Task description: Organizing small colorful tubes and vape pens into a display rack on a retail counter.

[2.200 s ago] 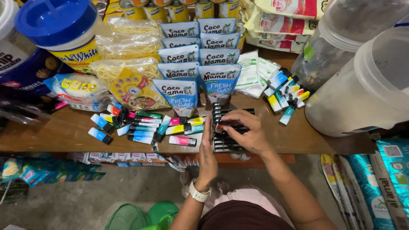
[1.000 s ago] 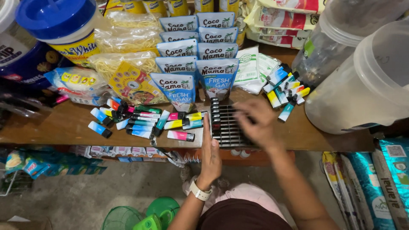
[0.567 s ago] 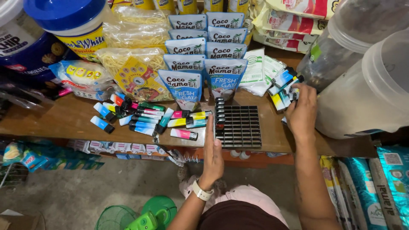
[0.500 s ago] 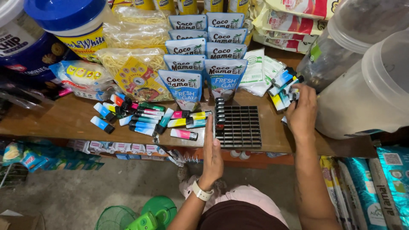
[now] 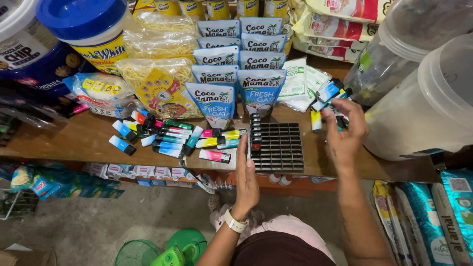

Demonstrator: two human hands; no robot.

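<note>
A black grid tray lies flat on the wooden shelf, with one column of lighters standing in its left cells. My left hand rests flat against the tray's left edge, fingers straight. My right hand is at the far right over a small pile of colourful lighters, fingers closed around several of them. A larger scatter of loose lighters lies left of the tray.
Rows of blue-and-white pouches stand behind the tray. Noodle packets and blue-lidded tubs fill the left. Large translucent jars crowd the right. A green fan sits on the floor below.
My right hand left the tray and moved right to the lighter pile, where it closed on several lighters. The left hand stayed at the tray's left edge.
</note>
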